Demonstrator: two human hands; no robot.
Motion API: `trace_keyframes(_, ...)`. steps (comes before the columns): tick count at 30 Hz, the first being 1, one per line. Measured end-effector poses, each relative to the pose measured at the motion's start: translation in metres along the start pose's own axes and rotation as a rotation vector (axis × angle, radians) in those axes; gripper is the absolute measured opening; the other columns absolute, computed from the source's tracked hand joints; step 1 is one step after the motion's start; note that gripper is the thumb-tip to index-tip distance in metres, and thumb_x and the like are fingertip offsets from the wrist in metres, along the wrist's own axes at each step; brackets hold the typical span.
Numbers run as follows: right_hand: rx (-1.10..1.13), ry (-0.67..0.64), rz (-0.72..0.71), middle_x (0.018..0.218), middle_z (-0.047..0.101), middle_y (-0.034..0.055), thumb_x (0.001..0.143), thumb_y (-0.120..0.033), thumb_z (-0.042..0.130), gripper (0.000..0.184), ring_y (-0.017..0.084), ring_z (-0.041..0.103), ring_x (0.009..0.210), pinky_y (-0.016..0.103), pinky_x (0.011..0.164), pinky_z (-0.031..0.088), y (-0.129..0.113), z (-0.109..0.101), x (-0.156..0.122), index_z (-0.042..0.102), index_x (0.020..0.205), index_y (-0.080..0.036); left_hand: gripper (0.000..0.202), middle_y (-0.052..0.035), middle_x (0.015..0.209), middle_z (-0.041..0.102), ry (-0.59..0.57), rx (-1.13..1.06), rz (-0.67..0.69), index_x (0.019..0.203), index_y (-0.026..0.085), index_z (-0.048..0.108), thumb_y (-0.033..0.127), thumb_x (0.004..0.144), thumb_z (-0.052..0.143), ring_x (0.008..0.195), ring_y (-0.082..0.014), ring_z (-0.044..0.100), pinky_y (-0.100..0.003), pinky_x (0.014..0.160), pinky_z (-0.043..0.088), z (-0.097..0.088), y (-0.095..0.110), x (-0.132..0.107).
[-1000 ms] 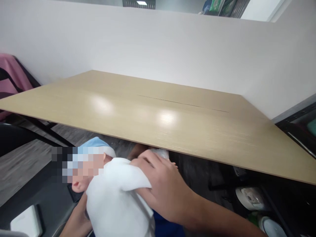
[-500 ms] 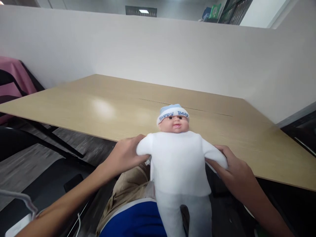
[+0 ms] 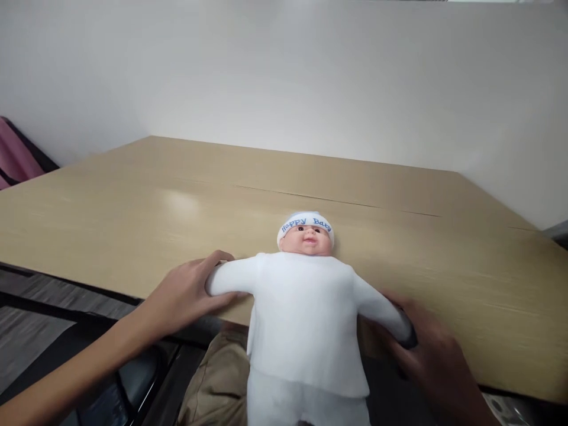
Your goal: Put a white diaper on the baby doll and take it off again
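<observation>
A baby doll in a white top and trousers faces me, its upper body at the table's near edge. Its white and blue hat carries the words "Happy Baby". My left hand is closed around the doll's sleeved arm on the left, thumb below and fingers above. On the other side, my right hand grips the end of the other arm, its fingers partly hidden behind the sleeve. The doll's lower legs run out of the bottom of the view.
A wide wooden table with a thin seam stretches to a white wall. Pink cloth hangs at the far left. A dark chair stands at lower left, and my knee in tan trousers is under the table edge.
The doll has come forward over the table edge and leans back more, its head now against the tabletop. Both hands moved with it, and its arms spread wider. My view has tilted down.
</observation>
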State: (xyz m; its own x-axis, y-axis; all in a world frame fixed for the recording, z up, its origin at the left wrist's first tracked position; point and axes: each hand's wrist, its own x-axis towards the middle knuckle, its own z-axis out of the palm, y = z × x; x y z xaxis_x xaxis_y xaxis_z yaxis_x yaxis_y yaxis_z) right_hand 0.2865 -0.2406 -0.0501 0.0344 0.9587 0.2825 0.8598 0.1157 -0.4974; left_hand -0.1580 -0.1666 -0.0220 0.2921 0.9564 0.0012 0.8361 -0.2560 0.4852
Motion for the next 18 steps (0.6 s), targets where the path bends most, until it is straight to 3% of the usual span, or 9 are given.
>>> trace_keyframes(3, -0.012, -0.065, 0.013, 0.11, 0.084, 0.0078, 0.097, -0.072, 0.061, 0.044, 0.037, 0.08, 0.093, 0.046, 0.071, 0.061, 0.001, 0.003, 0.024, 0.074, 0.117, -0.035, 0.063, -0.0085, 0.115, 0.083, 0.09, 0.029, -0.056, 0.127, 0.025, 0.065, 0.078, 0.092, 0.068, 0.101, -0.0341, 0.077, -0.037, 0.081, 0.052, 0.002, -0.007, 0.017)
trace_keyframes(7, -0.027, -0.139, -0.004, 0.096, 0.082, 0.0071, 0.1, -0.074, 0.057, 0.047, 0.032, 0.076, 0.084, 0.041, 0.071, 0.057, 0.001, 0.013, 0.075, 0.075, 0.101, -0.03, 0.066, -0.0089, 0.109, 0.083, 0.114, 0.035, -0.097, 0.122, 0.025, 0.069, 0.083, 0.091, 0.065, 0.096, -0.0339, 0.076, -0.037, 0.077, 0.051, 0.003, -0.015, 0.067)
trace_keyframes(13, -0.091, -0.133, -0.06, 0.104, 0.082, 0.0086, 0.098, -0.073, 0.06, 0.05, 0.031, 0.074, 0.093, 0.038, 0.077, 0.052, 0.021, 0.04, 0.165, 0.073, 0.104, -0.025, 0.082, -0.012, 0.115, 0.082, 0.243, 0.041, -0.094, 0.131, 0.022, 0.064, 0.091, 0.086, 0.066, 0.103, -0.0358, 0.075, -0.038, 0.082, 0.051, 0.002, -0.03, 0.153)
trace_keyframes(18, -0.156, -0.087, -0.098, 0.11, 0.082, 0.0116, 0.095, -0.072, 0.062, 0.052, 0.033, 0.074, 0.098, 0.039, 0.078, 0.05, 0.042, 0.059, 0.229, 0.073, 0.109, -0.023, 0.077, -0.0115, 0.116, 0.082, 0.331, 0.035, -0.056, 0.126, 0.021, 0.066, 0.088, 0.089, 0.067, 0.104, -0.0334, 0.074, -0.036, 0.083, 0.05, 0.007, -0.042, 0.217)
